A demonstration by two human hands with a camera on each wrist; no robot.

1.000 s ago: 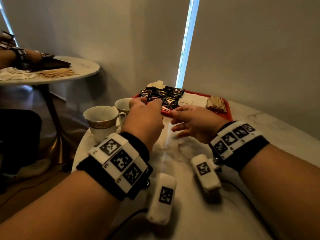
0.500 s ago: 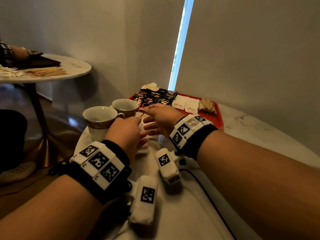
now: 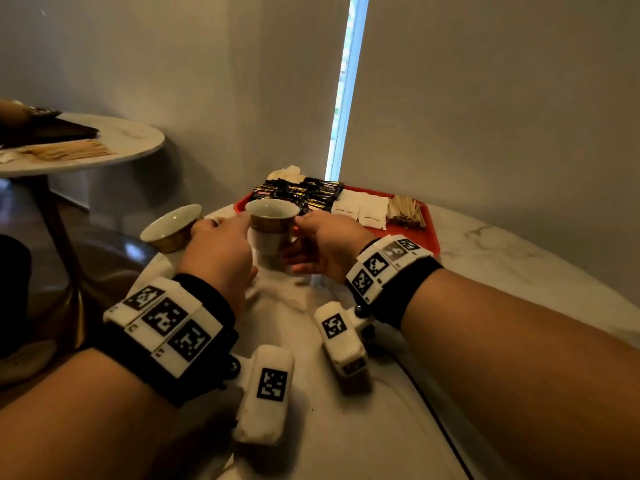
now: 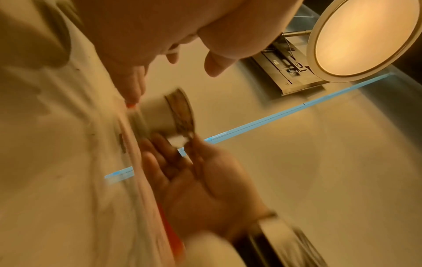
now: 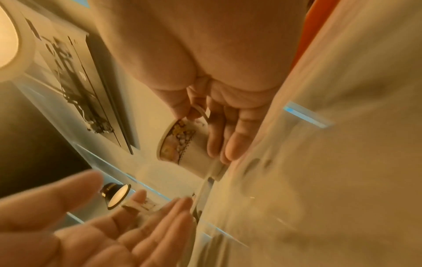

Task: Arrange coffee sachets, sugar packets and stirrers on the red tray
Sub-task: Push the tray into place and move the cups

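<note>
The red tray (image 3: 427, 221) sits at the far side of the marble surface (image 3: 485, 271), close to the wall. On it, from left to right, lie dark coffee sachets (image 3: 304, 192), white sugar packets (image 3: 363, 207) and a bundle of wooden stirrers (image 3: 405, 211), side by side in three groups. A few pale packets (image 3: 285, 173) lie just beyond the sachets at the tray's far left corner.

Just in front of the tray's near left edge, the right hand (image 3: 325, 247) holds a white cup with a gold floral band (image 3: 273, 225) upright; the right wrist view shows thumb and forefinger pinching its handle while the remaining fingers (image 5: 230, 142) lie straight along the cup's side. To the left, the left hand (image 3: 218, 251) is at a second, similar cup (image 3: 171, 228), which tilts with its mouth turned up and to the left at the surface's left edge. Whether this grip is clenched round that cup's handle I cannot tell; the left wrist view is blurred and shows only curled fingers (image 4: 214, 65).

Both wrists carry white bands with black square markers. Far left stands another round table (image 3: 131, 140) with loose stirrers (image 3: 69, 150) and a dark tray (image 3: 48, 131).
</note>
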